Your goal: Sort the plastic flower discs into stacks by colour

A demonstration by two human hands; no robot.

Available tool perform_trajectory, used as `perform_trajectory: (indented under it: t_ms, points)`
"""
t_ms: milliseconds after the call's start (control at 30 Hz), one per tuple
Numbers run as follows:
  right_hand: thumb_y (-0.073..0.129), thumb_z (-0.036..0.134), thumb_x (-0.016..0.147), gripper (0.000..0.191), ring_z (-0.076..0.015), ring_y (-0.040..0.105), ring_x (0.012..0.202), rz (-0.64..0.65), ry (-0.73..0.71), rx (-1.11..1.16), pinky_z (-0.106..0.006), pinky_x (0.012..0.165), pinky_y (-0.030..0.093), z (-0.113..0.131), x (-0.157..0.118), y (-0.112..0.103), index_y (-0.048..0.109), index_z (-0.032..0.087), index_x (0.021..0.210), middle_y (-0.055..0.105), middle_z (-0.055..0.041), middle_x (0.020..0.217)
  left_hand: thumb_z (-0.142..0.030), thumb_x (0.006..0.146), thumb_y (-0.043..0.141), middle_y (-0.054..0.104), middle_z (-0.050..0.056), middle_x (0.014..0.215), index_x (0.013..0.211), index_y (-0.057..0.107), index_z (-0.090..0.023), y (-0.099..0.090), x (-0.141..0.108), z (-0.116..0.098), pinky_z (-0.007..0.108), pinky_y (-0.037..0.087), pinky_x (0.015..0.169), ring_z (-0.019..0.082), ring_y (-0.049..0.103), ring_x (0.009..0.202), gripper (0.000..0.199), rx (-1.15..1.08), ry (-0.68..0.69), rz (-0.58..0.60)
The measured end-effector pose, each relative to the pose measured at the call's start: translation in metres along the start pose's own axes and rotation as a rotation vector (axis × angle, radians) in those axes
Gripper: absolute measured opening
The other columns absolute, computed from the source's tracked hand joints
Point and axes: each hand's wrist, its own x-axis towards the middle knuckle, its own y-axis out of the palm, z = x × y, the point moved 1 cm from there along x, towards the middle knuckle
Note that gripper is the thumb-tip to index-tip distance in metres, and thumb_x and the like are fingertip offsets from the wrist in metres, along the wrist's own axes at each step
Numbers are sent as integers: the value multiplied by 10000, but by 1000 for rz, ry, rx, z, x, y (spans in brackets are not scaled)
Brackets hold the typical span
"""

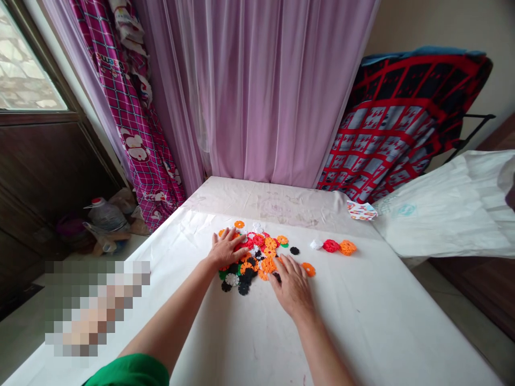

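Note:
A loose pile of notched plastic discs [270, 252] in orange, red, white, black and green lies on the white-covered table [257, 332]. On the pile's left side rests my left hand [226, 249], palm down with its fingers spread. My right hand [292, 284] lies over the pile's right edge, fingers apart, touching orange and black discs. Neither hand grips anything that shows. To the right of the pile sit a white cluster [316, 244], a red cluster [331, 246] and an orange cluster [347, 247] in a row.
A patterned paper piece [361, 210] lies at the table's back right, beside a large white bag [450, 203]. Purple curtains [261, 91] hang behind the table. A red and black blanket [386, 128] hangs at the right. Plastic containers [105, 215] stand on the floor at left.

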Motion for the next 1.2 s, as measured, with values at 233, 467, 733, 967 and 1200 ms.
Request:
perform_trajectory:
  t_ms: [233, 467, 733, 967, 1200]
  points:
    - [508, 315, 927, 344, -304, 538, 1210, 16, -6, 18, -479, 1025, 408, 0, 0, -4, 679, 219, 1210, 633, -134, 1290, -713, 886, 379, 202, 75, 1648, 1469, 392, -436, 1, -32, -18, 740, 50, 1109, 405, 139, 1500, 646, 28, 313, 130]
    - [511, 240, 908, 317, -271, 610, 1063, -95, 33, 72, -431, 958, 466, -8, -2, -1, 701, 189, 1157, 673, -136, 1193, -746, 867, 356, 213, 86, 1643, 1470, 397, -427, 3, -62, -21, 752, 77, 1105, 428, 164, 1487, 684, 65, 378, 115]
    - [479, 228, 886, 356, -238, 644, 1023, -166, 31, 255, -388, 902, 526, -11, -1, 2, 672, 202, 1184, 705, -109, 1125, -668, 922, 330, 321, 55, 1607, 1396, 512, -424, 6, -59, -63, 707, 50, 1148, 363, 294, 1456, 564, 17, 509, 43]
    - [527, 282, 875, 348, -257, 634, 1050, -151, 68, 255, -419, 932, 513, -13, 0, 1, 670, 184, 1177, 702, -119, 1134, -625, 940, 346, 372, 68, 1581, 1390, 527, -396, 10, -42, -55, 706, 71, 1148, 357, 273, 1468, 537, 77, 353, -25]
    - [528, 245, 837, 361, -255, 632, 1014, -122, 108, 254, -412, 897, 525, -15, -1, 3, 656, 184, 1169, 703, -109, 1106, -504, 989, 318, 532, 52, 1470, 1414, 505, -316, 4, -53, -21, 657, 90, 1183, 298, 390, 1419, 500, 80, 202, -142]
